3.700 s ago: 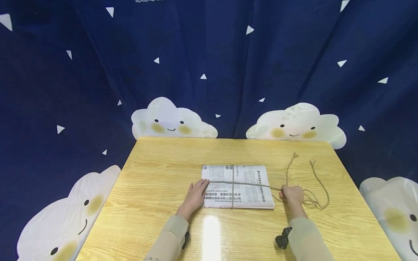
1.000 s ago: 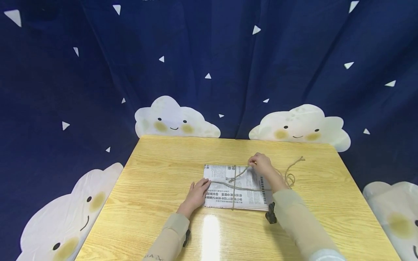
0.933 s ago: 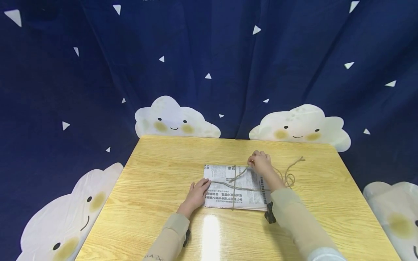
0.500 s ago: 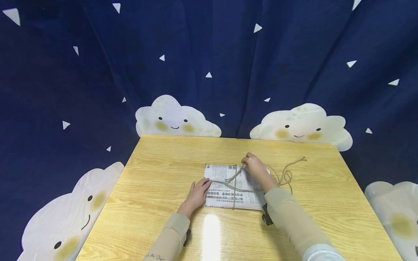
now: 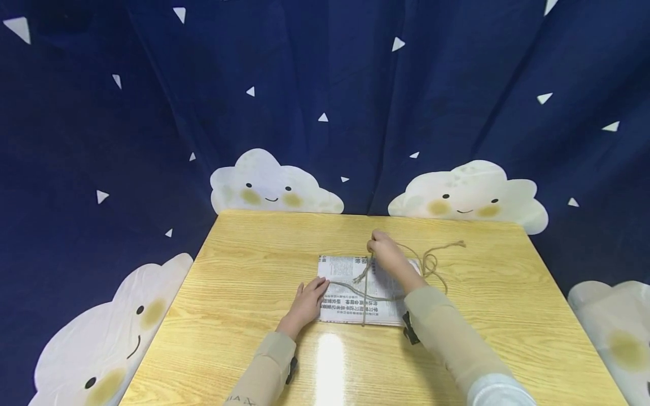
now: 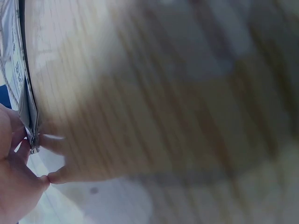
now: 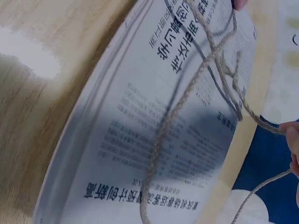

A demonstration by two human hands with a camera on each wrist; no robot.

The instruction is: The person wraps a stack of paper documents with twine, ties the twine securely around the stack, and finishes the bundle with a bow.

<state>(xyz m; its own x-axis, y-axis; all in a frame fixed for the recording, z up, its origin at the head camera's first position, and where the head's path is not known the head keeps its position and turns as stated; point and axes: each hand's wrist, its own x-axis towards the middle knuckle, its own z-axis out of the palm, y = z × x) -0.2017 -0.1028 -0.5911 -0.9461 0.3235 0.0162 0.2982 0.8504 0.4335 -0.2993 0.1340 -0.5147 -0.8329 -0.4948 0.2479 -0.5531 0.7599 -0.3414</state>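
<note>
A flat stack of folded newspapers (image 5: 386, 310) lies on the table, with twine (image 5: 363, 310) running across it front to back and another length side to side. My left hand (image 5: 306, 303) rests at the stack's left edge, fingertips pressing on the twine there; the left wrist view shows the thumb beside the stack, down at the tabletop. Above the far edge, my right hand (image 5: 388, 256) pinches the twine. From its fingers (image 7: 292, 137), one part slopes down to the crossing and a slack part trails away.
Loose twine (image 5: 430, 265) curls on the wooden table (image 5: 244, 259) beyond the stack's right side, its frayed end pointing right. A dark blue curtain (image 5: 284, 124) with white clouds stands behind the table. Black wrist cameras (image 5: 410, 329) sit under the sleeves.
My right hand has moved from the right of the stack to its far edge, then further left, drawing twine across the crossing. The loose twine has shifted left. My left hand has stayed put.
</note>
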